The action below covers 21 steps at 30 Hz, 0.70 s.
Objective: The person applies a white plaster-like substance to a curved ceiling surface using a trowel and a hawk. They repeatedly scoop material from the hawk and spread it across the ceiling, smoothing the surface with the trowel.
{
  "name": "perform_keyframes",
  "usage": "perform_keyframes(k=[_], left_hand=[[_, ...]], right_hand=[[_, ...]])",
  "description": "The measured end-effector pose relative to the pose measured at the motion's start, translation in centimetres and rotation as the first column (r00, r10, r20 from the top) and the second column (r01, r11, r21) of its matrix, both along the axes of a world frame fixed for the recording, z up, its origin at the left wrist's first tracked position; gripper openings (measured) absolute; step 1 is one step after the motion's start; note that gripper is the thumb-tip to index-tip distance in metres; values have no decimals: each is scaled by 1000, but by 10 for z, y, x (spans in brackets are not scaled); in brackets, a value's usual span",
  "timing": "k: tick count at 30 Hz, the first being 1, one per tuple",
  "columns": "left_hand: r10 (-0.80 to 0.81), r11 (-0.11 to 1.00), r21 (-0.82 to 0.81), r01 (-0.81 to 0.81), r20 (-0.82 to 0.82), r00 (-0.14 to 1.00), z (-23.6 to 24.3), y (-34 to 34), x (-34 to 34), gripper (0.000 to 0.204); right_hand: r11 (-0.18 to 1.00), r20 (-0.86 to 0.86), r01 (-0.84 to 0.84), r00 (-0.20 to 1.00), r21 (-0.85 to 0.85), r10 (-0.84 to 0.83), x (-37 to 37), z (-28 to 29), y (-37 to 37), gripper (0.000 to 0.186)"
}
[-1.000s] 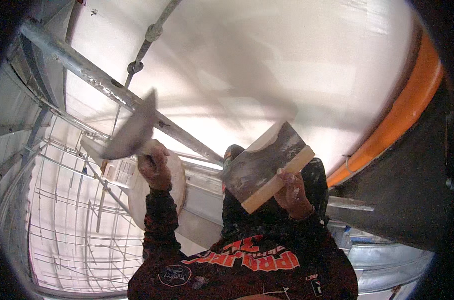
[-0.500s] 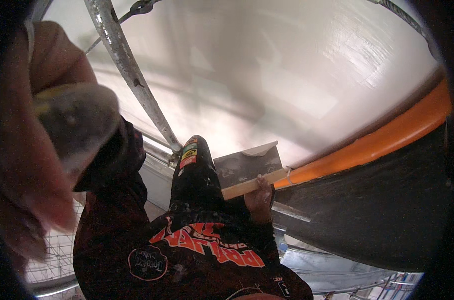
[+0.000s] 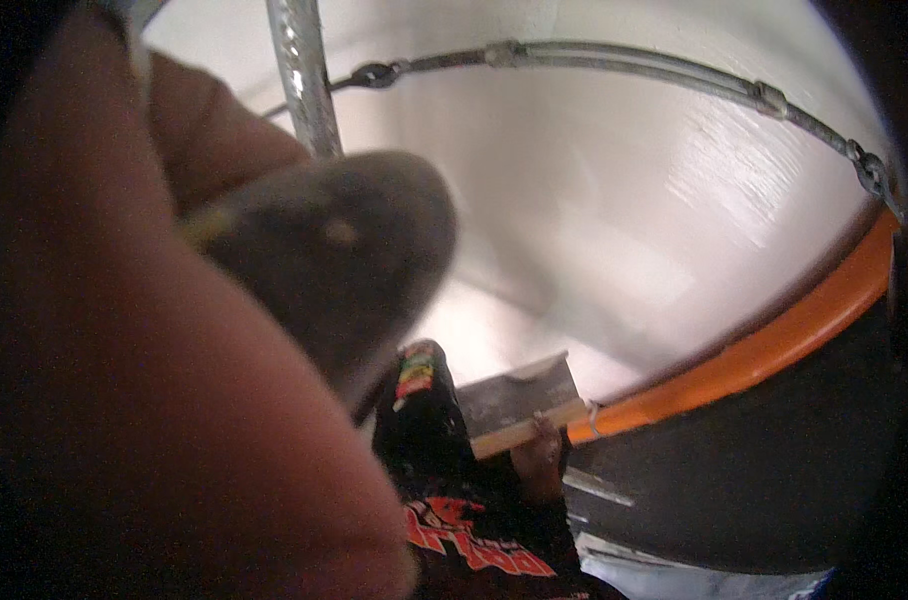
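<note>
Very near the camera at the left, my left hand looms blurred, its fingers wrapped round a dark grey tool handle with a rounded end and a small pale spot. The working end of that tool is hidden. Lower down, in front of my body, my right hand grips a wide filling knife by its pale wooden back strip. Its grey blade has whitish smears, and a pale strip of what looks like filler lies along its far edge.
A smooth white curved surface fills the far side. A metal pole stands at the upper left, and a steel cable with fittings crosses the top. An orange tube borders a dark panel at the right.
My left hand and its tool have swung right, covering more of the view. The view has shifted, bringing the whole cable in; the filling knife appears lower, still in my right hand.
</note>
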<state>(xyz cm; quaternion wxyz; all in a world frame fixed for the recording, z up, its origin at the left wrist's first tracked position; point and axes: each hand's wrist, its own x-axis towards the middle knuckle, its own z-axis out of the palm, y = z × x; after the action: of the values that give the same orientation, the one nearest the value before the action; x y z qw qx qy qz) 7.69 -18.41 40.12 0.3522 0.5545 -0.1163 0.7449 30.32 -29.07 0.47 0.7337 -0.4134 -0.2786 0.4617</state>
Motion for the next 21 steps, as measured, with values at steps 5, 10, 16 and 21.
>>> perform_keyframes(k=[5,10,16,21], left_hand=[[139,989,39,-140,19,990,37,4,1,31],[178,976,114,-185,74,981,59,24,34,31],[250,941,227,-250,30,968,63,16,126,30],[281,942,193,-276,-2,960,64,28,191,29]], right_hand=[[979,-341,-182,929,-92,141,17,26,1,28],[975,-336,-162,936,-153,103,80,32,14,31],[969,-393,-218,906,-117,157,162,15,25,33],[965,-402,-208,907,-159,130,239,9,-10,36]])
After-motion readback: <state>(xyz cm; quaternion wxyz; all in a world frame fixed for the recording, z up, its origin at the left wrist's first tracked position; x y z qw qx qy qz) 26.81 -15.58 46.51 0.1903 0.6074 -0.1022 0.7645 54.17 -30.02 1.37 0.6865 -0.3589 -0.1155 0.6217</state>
